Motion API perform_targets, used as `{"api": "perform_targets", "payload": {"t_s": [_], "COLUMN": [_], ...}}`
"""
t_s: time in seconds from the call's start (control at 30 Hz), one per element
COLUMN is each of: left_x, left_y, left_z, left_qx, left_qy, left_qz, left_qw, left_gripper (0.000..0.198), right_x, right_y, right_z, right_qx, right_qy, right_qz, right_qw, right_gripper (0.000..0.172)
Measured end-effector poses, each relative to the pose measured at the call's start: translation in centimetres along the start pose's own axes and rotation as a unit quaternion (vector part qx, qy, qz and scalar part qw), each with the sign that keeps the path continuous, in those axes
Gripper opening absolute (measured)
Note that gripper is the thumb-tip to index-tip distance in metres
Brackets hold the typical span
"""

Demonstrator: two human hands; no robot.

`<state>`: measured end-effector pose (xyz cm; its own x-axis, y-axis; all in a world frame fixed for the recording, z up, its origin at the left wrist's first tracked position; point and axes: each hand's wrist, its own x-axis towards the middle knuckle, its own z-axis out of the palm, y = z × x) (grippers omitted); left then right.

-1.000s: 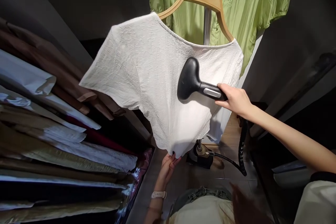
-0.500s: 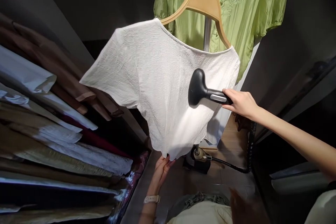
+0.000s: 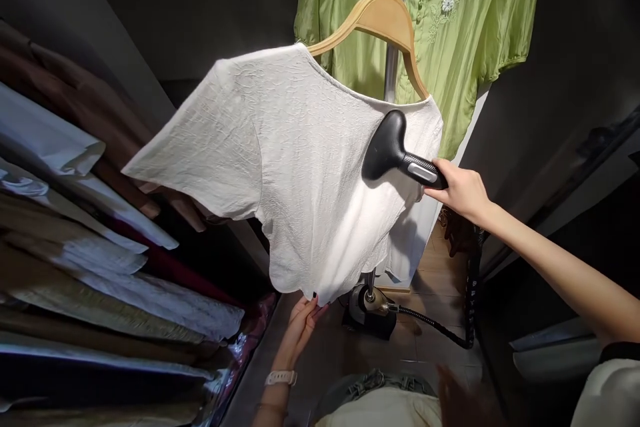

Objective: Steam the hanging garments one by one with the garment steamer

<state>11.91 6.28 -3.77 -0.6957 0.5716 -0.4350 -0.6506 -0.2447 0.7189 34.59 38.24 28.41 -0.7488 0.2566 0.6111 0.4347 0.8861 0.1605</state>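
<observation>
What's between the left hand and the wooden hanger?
In the head view, the white top: the left hand pinches its hem, the wooden hanger shows at its neck.

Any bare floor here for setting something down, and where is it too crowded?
Bare floor shows right of the machine base, inside the bend of its hose, and on the hose's near side. Hanging garments pack the left side; mid-picture, the right hand holds a black steamer over the white top, whose lower edge the left hand pinches.
</observation>
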Motion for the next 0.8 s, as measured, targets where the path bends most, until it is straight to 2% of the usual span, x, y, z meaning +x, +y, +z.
{"api": "perform_targets", "payload": {"t_s": [0.07,0.2,0.33,0.4,0.57,0.67,0.73,0.8], "left_x": [0.2,0.9,1.6,2.0,4.1,5.4,5.9,6.2], "left_y": [0.0,0.1,0.7,1.1,1.5,0.3,-1.7,-4.2], "left_z": [0.1,0.3,0.6,0.8,1.5,2.9,4.4,6.4], "left_qx": [0.004,0.014,0.028,0.031,0.021,-0.034,-0.085,-0.113], "left_qy": [-0.007,-0.016,-0.028,-0.035,-0.018,-0.005,-0.009,-0.035], "left_qz": [-0.001,-0.007,-0.015,-0.014,-0.016,0.023,0.049,0.042], "left_qw": [1.0,1.0,0.999,0.999,0.999,0.999,0.995,0.992], "left_gripper": [0.019,0.019,0.016,0.016,0.018,0.018,0.014,0.016], "right_x": [-0.1,-0.5,-0.2,-0.3,-2.4,-3.6,-3.9,-3.7], "right_y": [-0.1,-0.3,0.2,0.2,-0.7,0.1,1.7,3.8], "right_z": [0.1,0.0,-0.3,-0.2,0.7,0.7,0.2,-0.6], "right_qx": [-0.001,-0.016,-0.003,-0.004,-0.031,-0.024,-0.011,0.004], "right_qy": [-0.006,-0.07,0.001,0.007,-0.079,-0.071,-0.05,-0.016], "right_qz": [-0.006,-0.054,0.03,0.046,-0.042,-0.061,-0.07,-0.067], "right_qw": [1.0,0.996,1.0,0.999,0.995,0.995,0.996,0.998], "right_gripper": [0.046,0.042,0.046,0.046,0.042,0.044,0.047,0.049]}}
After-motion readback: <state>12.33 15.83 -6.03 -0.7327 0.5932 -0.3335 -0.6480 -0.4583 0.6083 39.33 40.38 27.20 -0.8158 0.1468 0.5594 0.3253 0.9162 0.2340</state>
